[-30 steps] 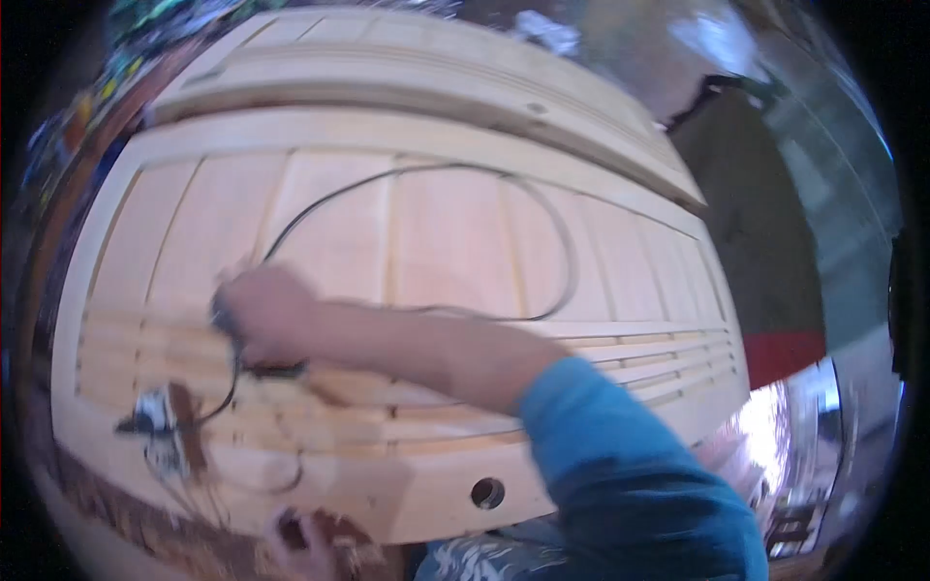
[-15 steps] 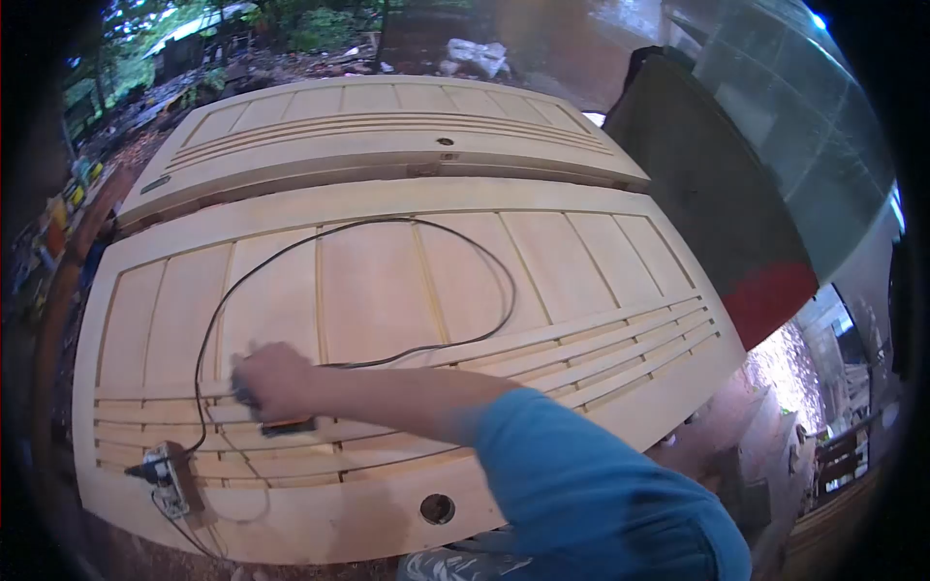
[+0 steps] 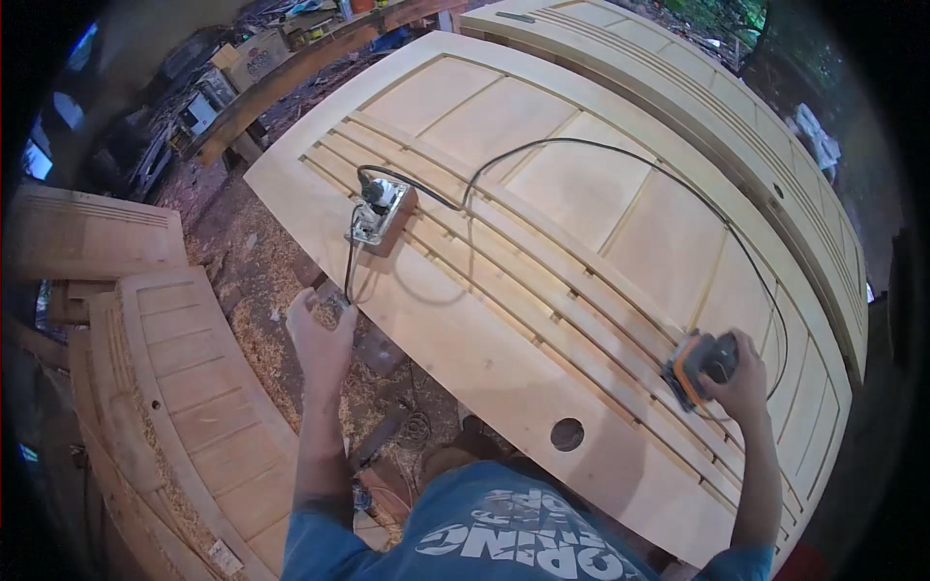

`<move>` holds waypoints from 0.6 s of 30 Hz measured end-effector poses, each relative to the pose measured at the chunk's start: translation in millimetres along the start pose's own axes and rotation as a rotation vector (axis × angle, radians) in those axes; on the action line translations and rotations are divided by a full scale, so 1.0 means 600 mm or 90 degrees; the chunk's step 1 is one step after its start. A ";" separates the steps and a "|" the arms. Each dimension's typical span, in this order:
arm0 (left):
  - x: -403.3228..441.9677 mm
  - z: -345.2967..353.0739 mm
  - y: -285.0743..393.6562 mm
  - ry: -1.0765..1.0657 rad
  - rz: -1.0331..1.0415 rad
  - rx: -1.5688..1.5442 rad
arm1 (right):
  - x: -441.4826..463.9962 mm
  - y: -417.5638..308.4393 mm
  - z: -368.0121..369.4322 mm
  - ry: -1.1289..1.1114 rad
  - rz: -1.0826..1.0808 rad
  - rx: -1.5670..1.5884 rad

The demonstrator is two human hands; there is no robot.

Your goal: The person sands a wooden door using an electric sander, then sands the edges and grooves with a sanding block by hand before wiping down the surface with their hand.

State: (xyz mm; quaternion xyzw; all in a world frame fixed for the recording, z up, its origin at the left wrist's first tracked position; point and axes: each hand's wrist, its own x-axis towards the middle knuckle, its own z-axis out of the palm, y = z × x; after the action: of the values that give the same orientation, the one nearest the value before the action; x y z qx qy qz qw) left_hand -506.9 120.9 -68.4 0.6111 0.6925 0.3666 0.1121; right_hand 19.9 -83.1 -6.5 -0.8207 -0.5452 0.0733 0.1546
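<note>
A pale wooden door panel (image 3: 455, 341) with grooves and a round hole lies before me. My right hand (image 3: 742, 380) is closed round a grey and orange power sander (image 3: 690, 370), which stands tilted on the grooved slats. Its black cable loops over the panel towards a socket box (image 3: 383, 221) with a plug in it. Just past the panel's near edge, my left hand (image 3: 324, 327) has its fingers curved and apart, close to the thin cord hanging from the box; whether it touches the cord is unclear.
Another door panel (image 3: 697, 92) lies beyond the first. More panels (image 3: 208, 397) lie at the lower left, beside a floor (image 3: 260, 324) strewn with shavings. A wooden beam (image 3: 291, 82) and a cardboard box (image 3: 258, 58) are at the upper left.
The view has turned towards the left side of the work. My left hand has come into clear view beside the socket box. The sander is now tilted, its orange edge showing.
</note>
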 end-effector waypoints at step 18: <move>-0.047 0.124 0.115 -0.202 0.157 0.022 | -0.227 0.277 -0.266 0.263 0.184 0.028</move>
State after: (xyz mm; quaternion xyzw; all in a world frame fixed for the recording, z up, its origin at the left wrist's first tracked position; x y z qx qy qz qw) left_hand -402.9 121.4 -84.9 0.7433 0.5921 0.2647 0.1637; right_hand 157.1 -295.5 82.0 -0.8841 -0.3773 -0.0630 0.2683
